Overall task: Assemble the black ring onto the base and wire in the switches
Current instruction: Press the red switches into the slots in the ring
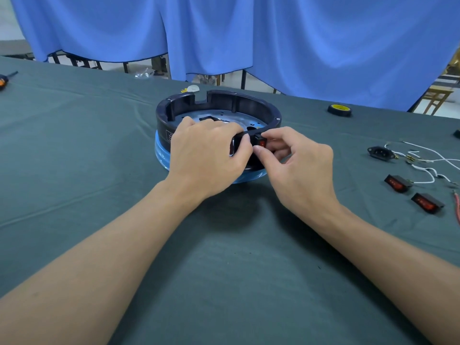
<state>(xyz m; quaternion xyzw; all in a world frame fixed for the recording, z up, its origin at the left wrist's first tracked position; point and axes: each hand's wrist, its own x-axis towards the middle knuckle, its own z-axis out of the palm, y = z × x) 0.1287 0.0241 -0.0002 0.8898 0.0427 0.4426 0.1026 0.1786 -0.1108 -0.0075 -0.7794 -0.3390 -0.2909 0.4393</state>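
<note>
From my remote seat I see a wide surface [74, 145] covered in dark green cloth, creased in long folds, and behind it a blue curtain [298, 46] hanging across the whole back of the room, with dark table legs and some wooden furniture [435, 95] showing below and beside its hem. On the far left edge lies an orange-handled tool [3, 82] (only its tip is in view). To the right of centre sits a roll of tape [339, 110]; nearer me on the right are a power socket [380, 153], a tangle of white wires [435, 158], two spare switches [397, 183] lying apart from each other, and a red wire [456, 207] at the edge. The black ring [249, 105] stands in the middle of the surface on the base [160, 155], which is wrapped in blue film. Both hands cover the ring's near wall and hide most of it from me. The left hand [204, 155] has its fingers [219, 125] curled over the near rim, thumb against the outer wall, grasping the ring. The right hand [301, 165] pinches a red switch [261, 143] between thumb and forefinger at the ring's near wall; I cannot tell whether it is fully seated.
</note>
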